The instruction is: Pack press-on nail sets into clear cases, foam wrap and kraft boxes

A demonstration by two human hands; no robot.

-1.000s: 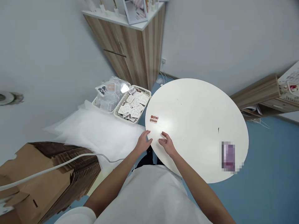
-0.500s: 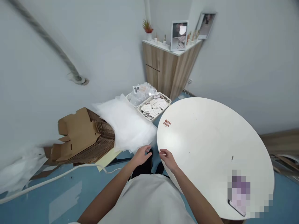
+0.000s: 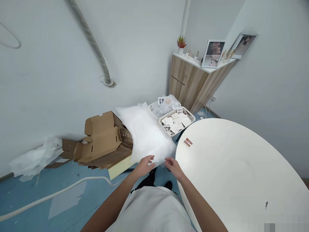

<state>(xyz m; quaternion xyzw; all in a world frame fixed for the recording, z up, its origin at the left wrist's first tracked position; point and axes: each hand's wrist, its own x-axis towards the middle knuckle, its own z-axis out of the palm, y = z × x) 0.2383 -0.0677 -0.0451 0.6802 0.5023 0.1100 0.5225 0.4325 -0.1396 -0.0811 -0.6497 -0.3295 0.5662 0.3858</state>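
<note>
My left hand (image 3: 145, 163) reaches out with its fingers spread, touching the near edge of a stack of white translucent sheets (image 3: 145, 133). My right hand (image 3: 173, 166) is just to its right, fingers loosely curled at the same edge, beside the rim of the round white table (image 3: 241, 170). Neither hand holds anything that I can make out. A small card of red-orange dots (image 3: 188, 142) lies on the table near its left rim.
Flattened cardboard boxes (image 3: 103, 141) are stacked left of the sheets. Two white baskets (image 3: 177, 120) of small packets stand behind them, near a wooden cabinet (image 3: 193, 83) with picture frames and a plant. A white hose (image 3: 55, 195) runs across the blue floor.
My view has turned left, so the table has slid right. Both hands have moved off the table's rim to the near edge of the white sheets.
</note>
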